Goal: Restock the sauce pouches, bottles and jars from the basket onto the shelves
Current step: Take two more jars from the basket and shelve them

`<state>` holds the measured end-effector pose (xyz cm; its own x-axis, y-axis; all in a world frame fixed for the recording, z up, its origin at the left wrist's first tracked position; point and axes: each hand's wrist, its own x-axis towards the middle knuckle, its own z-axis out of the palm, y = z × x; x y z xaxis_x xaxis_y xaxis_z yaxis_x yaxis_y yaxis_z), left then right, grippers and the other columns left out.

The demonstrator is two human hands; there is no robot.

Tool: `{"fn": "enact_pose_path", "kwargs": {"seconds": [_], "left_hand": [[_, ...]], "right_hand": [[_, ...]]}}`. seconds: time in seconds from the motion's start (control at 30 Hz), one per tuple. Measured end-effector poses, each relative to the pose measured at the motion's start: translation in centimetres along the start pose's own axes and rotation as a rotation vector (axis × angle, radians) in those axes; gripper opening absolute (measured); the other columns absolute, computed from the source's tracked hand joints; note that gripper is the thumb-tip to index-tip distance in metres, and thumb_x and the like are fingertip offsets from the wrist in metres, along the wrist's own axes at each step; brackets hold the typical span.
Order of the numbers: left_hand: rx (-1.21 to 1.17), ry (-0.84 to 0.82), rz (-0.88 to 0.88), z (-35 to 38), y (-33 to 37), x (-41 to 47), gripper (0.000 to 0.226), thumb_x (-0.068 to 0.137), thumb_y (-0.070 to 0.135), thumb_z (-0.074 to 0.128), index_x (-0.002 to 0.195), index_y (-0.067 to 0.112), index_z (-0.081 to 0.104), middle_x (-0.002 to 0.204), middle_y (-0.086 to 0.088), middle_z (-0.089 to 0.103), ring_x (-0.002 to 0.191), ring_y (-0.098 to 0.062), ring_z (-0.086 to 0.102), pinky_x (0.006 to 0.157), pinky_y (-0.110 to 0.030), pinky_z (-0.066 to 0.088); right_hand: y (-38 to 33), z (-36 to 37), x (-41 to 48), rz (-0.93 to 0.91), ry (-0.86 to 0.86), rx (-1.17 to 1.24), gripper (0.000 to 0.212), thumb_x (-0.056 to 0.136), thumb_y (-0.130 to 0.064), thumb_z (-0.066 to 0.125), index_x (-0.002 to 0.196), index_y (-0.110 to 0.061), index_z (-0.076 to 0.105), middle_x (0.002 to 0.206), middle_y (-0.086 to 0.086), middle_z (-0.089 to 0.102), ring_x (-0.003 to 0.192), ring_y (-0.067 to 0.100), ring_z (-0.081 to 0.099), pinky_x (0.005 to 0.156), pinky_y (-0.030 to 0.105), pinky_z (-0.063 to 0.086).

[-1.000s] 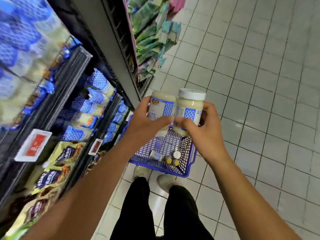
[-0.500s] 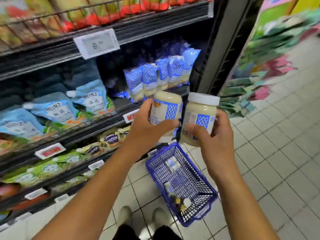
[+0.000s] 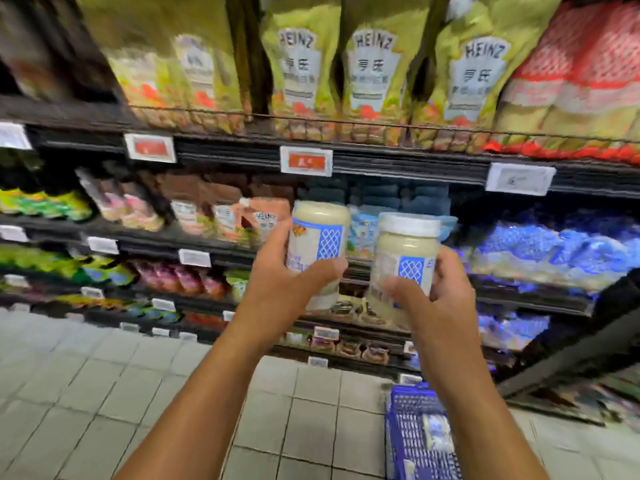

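I hold two cream-coloured sauce jars with blue lattice labels up in front of the shelves. My left hand (image 3: 287, 282) grips the left jar (image 3: 320, 237), whose lid end is not visible. My right hand (image 3: 436, 303) grips the right jar (image 3: 405, 251), upright with its white lid on top. The jars are side by side, a small gap between them. The blue wire basket (image 3: 415, 434) stands on the tiled floor at the lower right, below my right forearm, with a pale item inside.
Black shelves (image 3: 398, 164) fill the view, with price tags along the edges. Green Heinz pouches (image 3: 372, 71) and red pouches (image 3: 571, 74) stand on the top shelf. Blue pouches (image 3: 554, 251) lie at the right, mixed pouches on the lower left shelves. Tiled floor (image 3: 138, 393) spreads below.
My view has swung left and up from the aisle to face the shelves. Both hands have kept hold of the jars and raised them. The basket now sits at the lower right.
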<state>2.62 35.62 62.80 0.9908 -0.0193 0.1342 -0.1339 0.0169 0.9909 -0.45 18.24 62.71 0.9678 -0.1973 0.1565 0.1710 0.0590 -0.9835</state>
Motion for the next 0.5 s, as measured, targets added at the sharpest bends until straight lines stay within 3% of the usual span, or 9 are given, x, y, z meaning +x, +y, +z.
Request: {"fn": "enact_pose_path", "kwargs": {"seconds": [0.17, 0.27, 0.37, 0.5], "left_hand": [[-0.011, 0.178, 0.04, -10.2, 1.8, -3.5, 0.049, 0.059, 0.041, 0.077, 0.106, 0.036, 0.065, 0.09, 0.007, 0.073, 0.077, -0.008, 0.066, 0.066, -0.024, 0.055], [-0.002, 0.264, 0.027, -15.9, 3.0, -5.9, 0.045, 0.057, 0.043, 0.077, 0.1, 0.038, 0.065, 0.087, 0.005, 0.071, 0.077, -0.013, 0.066, 0.069, -0.033, 0.058], [0.002, 0.338, 0.027, -20.9, 3.9, -8.2, 0.05, 0.057, 0.044, 0.076, 0.104, 0.031, 0.063, 0.09, -0.001, 0.07, 0.08, -0.018, 0.065, 0.074, -0.044, 0.058], [0.006, 0.4, 0.048, -26.4, 4.8, -10.8, 0.051, 0.057, 0.043, 0.077, 0.104, 0.03, 0.064, 0.085, 0.006, 0.07, 0.073, -0.01, 0.064, 0.063, -0.029, 0.056]], "right_hand": [[-0.7, 9.5, -2.1, -0.033, -0.154, 0.014, 0.055, 0.055, -0.036, 0.075, 0.105, -0.019, 0.06, 0.085, -0.005, 0.074, 0.072, 0.006, 0.066, 0.064, 0.022, 0.053], [-1.1, 14.9, -3.8, -0.048, -0.237, -0.009, 0.051, 0.058, -0.024, 0.076, 0.106, -0.02, 0.06, 0.084, -0.01, 0.074, 0.068, 0.001, 0.066, 0.06, 0.014, 0.05], [-1.6, 19.7, -5.6, -0.043, -0.286, -0.006, 0.048, 0.063, -0.019, 0.071, 0.11, -0.02, 0.06, 0.086, -0.008, 0.075, 0.07, 0.004, 0.067, 0.06, 0.017, 0.053], [-2.3, 25.0, -7.8, -0.026, -0.354, 0.004, 0.048, 0.064, -0.022, 0.07, 0.11, -0.027, 0.06, 0.093, -0.002, 0.075, 0.076, 0.011, 0.07, 0.064, 0.025, 0.057]]}}
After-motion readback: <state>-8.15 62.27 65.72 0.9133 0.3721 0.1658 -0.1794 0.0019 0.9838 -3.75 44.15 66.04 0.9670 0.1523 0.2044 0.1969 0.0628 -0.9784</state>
